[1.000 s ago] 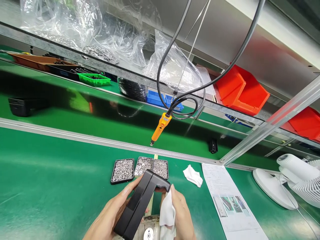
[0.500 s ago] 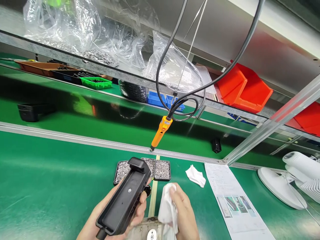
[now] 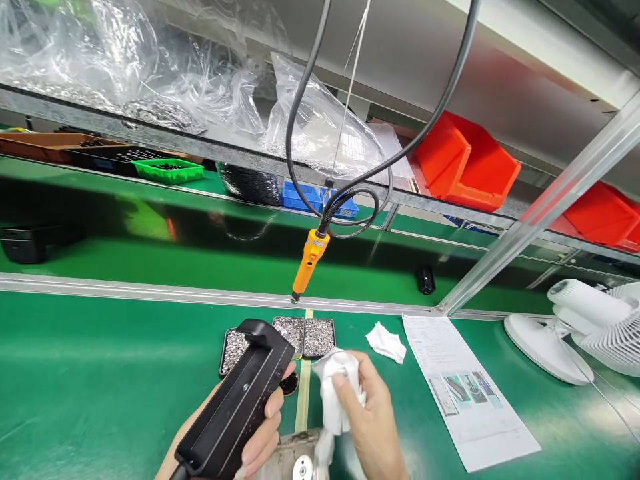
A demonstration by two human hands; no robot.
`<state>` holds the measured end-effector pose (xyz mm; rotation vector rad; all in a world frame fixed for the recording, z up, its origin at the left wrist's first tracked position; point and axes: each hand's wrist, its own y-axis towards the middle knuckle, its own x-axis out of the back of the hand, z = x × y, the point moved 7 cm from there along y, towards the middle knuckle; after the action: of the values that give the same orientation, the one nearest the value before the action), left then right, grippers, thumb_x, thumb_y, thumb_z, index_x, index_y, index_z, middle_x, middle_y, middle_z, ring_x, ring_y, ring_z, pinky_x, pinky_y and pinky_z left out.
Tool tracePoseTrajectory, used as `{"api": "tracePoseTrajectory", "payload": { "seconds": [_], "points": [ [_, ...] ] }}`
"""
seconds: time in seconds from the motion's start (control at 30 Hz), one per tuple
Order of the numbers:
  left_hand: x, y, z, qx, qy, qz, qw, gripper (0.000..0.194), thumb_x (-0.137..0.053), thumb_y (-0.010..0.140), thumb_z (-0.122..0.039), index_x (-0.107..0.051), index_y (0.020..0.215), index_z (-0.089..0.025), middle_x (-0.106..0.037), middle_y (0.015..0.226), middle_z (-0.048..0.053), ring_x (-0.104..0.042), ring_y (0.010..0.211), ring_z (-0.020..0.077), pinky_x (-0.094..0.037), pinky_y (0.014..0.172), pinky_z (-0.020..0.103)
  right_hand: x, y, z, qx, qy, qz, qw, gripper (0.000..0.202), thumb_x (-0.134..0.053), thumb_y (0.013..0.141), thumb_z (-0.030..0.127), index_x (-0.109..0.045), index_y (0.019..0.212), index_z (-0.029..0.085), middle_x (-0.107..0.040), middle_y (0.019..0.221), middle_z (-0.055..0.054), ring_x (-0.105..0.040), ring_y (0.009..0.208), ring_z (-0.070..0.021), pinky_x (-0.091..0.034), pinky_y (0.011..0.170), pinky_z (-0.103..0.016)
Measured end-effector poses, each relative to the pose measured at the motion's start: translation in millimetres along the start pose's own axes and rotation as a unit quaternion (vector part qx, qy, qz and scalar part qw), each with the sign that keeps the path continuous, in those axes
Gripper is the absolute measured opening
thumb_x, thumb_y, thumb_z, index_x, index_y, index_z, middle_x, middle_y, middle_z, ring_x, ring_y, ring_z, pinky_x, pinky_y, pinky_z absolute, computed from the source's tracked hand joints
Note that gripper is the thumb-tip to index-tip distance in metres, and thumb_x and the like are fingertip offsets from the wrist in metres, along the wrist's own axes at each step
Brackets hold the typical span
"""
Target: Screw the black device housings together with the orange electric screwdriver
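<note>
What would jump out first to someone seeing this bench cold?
Low in the middle, the left hand grips a long black plastic housing, its hollow side up, while the right hand clutches a crumpled white cloth beside it. Above them an orange electric screwdriver hangs on a black cable, tip down over small trays of screws. Bright red bins sit on the shelf at upper right.

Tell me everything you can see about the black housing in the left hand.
The black housing is a long, matte, plastic-looking shell, with its hollow side facing up. A raised rim runs round it, a small screw point sits in the recess, and a thicker hooked block caps its far end. It is held tilted above the green table, far end over the screw trays. The left hand grips it from below, fingers wrapped over its right edge.
</note>
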<state>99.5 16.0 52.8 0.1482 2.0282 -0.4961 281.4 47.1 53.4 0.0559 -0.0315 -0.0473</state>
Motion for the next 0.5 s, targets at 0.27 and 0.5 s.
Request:
{"api": "tracePoseTrajectory", "payload": {
  "seconds": [0.27,0.5],
  "points": [
    [8.4,-0.1,-7.3,-0.017,-0.01,-0.038,0.999,0.05,-0.047,0.102,-0.033,-0.046,0.146,-0.01,-0.063,0.093,0.013,-0.055,0.062,0.0136,-0.05,0.058,0.025,67.4,2.6,28.7,0.118,-0.225,-0.108,0.961,0.035,-0.061,0.094,0.058,-0.072,0.103,0.026,-0.068,0.108,-0.006,-0.061,0.104,-0.0252,-0.044,0.091,-0.032],
    [2.4,-1.7,-11.8,-0.018,-0.001,-0.063,0.998,0.049,-0.052,0.1,-0.037,-0.053,0.14,-0.008,-0.067,0.091,0.011,-0.058,0.06,0.0153,-0.051,0.057,0.026,93.4,7.2,0.4,0.049,-0.239,-0.127,0.961,0.054,-0.045,0.096,0.071,-0.075,0.102,0.026,-0.072,0.112,-0.006,-0.062,0.107,-0.0272,-0.042,0.088,-0.032]
  ]
}}
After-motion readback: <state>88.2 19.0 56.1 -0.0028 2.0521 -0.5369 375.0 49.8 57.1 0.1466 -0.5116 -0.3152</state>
